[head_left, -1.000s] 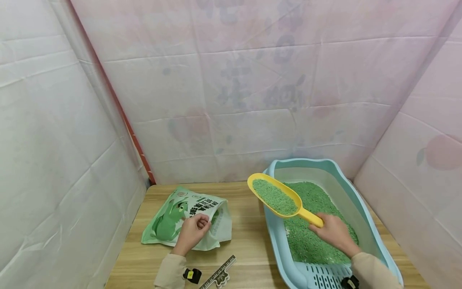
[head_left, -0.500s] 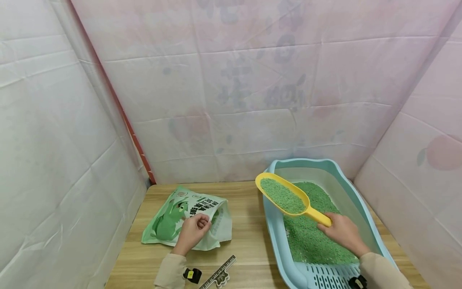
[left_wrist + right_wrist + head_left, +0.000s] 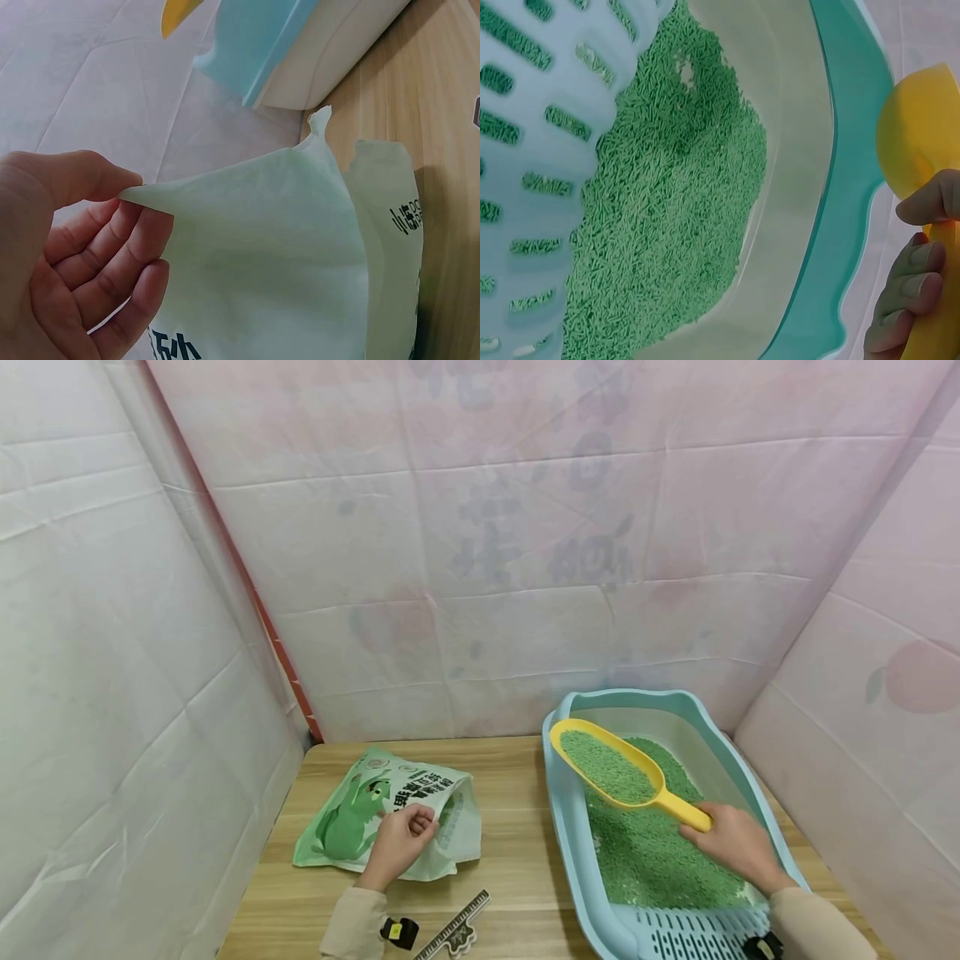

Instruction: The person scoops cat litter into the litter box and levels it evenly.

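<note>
With its fingers around the handle, my right hand grips a yellow scoop heaped with green pellet litter. The scoop hangs above a blue litter box, whose floor is covered in the same green pellets. Over on the left, my left hand pinches the edge of a green and white litter bag between thumb and fingers. The bag lies on its side with its mouth facing right, and the inside is mostly hidden in the head view.
A ruler-like clip with a small cartoon figure lies at the front of the wooden table. A slotted grate covers the near end of the box. Pale cloth walls stand behind and on both sides.
My right hand has moved to the right with the loaded scoop, bringing it further over the litter box. The left hand and the bag have stayed in place.
</note>
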Tool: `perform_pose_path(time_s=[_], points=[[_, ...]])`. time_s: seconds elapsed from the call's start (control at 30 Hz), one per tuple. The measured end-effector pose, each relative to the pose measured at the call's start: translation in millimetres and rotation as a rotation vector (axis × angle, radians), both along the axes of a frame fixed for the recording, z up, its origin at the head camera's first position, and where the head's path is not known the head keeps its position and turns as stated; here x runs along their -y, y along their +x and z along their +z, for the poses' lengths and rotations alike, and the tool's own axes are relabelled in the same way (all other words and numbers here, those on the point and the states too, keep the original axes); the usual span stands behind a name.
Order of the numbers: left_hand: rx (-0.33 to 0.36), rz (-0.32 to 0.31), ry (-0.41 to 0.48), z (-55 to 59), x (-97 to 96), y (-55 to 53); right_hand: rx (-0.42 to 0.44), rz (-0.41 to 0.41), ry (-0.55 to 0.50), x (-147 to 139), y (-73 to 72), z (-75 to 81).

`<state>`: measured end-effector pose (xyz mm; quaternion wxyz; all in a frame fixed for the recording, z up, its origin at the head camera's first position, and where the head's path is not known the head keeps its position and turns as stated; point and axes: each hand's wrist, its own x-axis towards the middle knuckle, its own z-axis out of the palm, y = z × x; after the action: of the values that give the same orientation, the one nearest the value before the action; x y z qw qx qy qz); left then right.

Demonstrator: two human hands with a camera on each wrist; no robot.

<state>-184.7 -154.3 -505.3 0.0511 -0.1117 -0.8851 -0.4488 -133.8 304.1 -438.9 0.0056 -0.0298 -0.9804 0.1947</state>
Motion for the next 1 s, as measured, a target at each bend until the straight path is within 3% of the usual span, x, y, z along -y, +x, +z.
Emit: perform_pose_path(time_s=[0.67,1.0], points=[[0.021,-0.026,-0.007,-0.4,3.3,-2.8,-0.012,0.003,0.05,-26.6,1.7,2.5],[-0.006,-0.053,-0.028,-0.3,5.6,-4.2,0.02,-0.007,0.081,-41.0,7.5,5.8]])
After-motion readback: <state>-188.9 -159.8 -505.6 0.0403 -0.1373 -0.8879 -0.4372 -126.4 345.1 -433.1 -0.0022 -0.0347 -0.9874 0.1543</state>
